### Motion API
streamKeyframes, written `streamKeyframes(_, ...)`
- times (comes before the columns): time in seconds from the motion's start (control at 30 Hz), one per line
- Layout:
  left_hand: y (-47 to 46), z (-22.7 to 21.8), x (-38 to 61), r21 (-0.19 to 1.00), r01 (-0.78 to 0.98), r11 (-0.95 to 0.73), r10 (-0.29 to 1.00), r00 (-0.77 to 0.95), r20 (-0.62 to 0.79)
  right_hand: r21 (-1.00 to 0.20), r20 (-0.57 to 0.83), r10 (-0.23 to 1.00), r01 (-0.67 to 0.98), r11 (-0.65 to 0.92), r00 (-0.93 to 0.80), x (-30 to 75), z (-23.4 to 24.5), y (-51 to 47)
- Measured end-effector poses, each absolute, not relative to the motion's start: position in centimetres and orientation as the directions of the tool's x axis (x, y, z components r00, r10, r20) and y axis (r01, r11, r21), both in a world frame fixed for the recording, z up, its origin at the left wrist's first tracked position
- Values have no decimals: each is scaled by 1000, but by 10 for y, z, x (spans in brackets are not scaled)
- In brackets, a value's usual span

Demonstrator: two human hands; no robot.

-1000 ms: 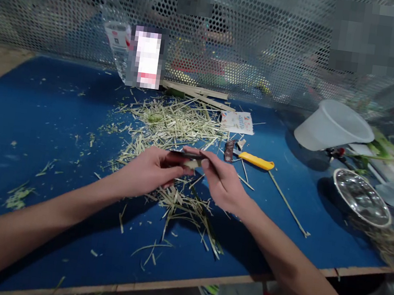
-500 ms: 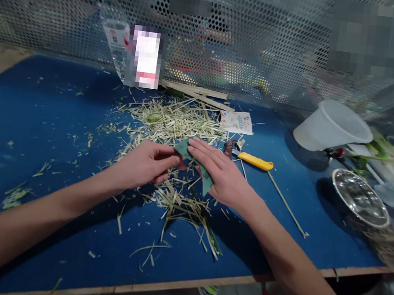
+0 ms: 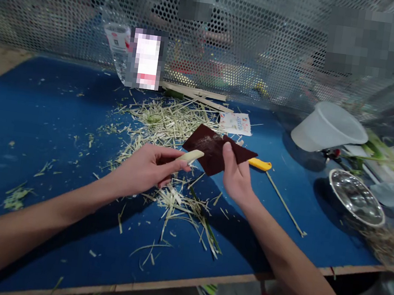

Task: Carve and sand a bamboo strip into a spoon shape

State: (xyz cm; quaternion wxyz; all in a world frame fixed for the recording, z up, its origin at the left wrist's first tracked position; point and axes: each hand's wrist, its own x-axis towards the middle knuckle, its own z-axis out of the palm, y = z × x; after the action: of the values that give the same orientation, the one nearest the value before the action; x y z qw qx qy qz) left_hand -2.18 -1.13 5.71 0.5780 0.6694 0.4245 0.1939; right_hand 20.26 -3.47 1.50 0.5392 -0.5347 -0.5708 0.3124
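My left hand (image 3: 146, 169) is closed on a small pale bamboo piece (image 3: 191, 156) whose rounded tip sticks out to the right. Close beside it, my right hand (image 3: 236, 176) pinches a dark reddish-brown sheet of sandpaper (image 3: 214, 150), held up with its flat face toward me. The tip of the bamboo piece sits at the sheet's left edge. Both hands hover above a heap of pale bamboo shavings (image 3: 171, 124) on the blue table mat (image 3: 42, 112).
A yellow-handled knife (image 3: 260, 164) and a thin bamboo stick (image 3: 286, 204) lie right of my hands. Further right stand a tipped white plastic cup (image 3: 328, 127) and a metal bowl (image 3: 356, 197). A water bottle (image 3: 115, 35) and bamboo slats (image 3: 196, 94) sit by the perforated metal screen (image 3: 269, 41).
My right hand has turned the sheet over and lifted it, so its brown side shows instead of the green back. The pale piece in my left hand has come into view.
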Motion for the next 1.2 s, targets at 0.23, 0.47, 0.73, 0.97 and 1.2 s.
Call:
streamKeyframes(0.23,-5,59,-21,946,290,142,790,542,-285,-753,499,854,415,511,-146,201,17,-42)
streamKeyframes(0.47,-10,67,-19,936,346,66,733,620,-281,-827,270,938,445,342,-219,194,13,-45)
streamKeyframes(0.73,1,52,-24,921,388,-7,800,555,-228,-956,171,983,253,152,58,194,25,-42)
streamKeyframes(0.97,-1,53,-24,885,460,-74,777,583,-238,-999,16,1000,41,16,12,196,16,-37)
streamKeyframes(1.2,-1,54,-22,860,493,-129,794,571,-209,-997,-53,995,-65,-48,88,200,11,-34)
